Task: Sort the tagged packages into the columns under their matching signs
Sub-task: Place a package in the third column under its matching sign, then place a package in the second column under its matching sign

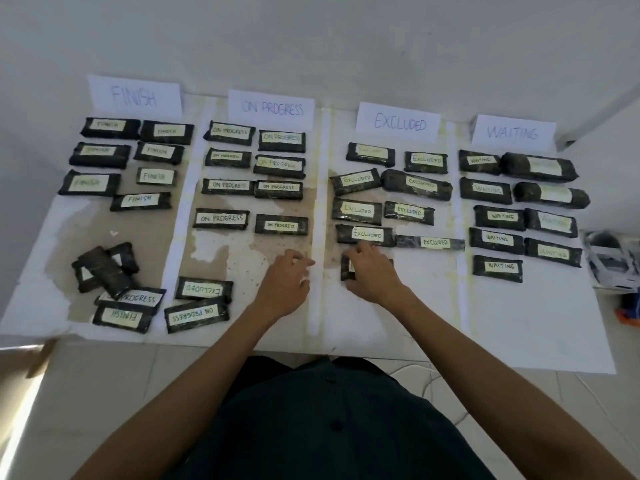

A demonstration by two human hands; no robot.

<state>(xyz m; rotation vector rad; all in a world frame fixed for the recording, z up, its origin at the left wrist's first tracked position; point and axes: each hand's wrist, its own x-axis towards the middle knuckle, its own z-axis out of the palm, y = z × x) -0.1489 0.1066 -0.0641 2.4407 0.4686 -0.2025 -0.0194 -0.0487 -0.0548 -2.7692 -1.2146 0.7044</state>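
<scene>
Nearest, unsorted black wrapped packages [119, 287] lay heaped at the white paper sheet's [519, 323] left, while the right hand [372, 277] closed its grip on a dark package [346, 268] in the EXCLUDED column, the left hand [287, 282] loosely curled and empty, so squaring it beneath the tagged row [367, 234] seemed best.

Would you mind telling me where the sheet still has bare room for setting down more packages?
Free: below the last WAITING package; the FINISH column between its lowest sorted package and the unsorted pile; ON PROGRESS below its last package, beside the left hand. Crowded: the upper rows and the near-left corner; the right hand covers a package.
</scene>
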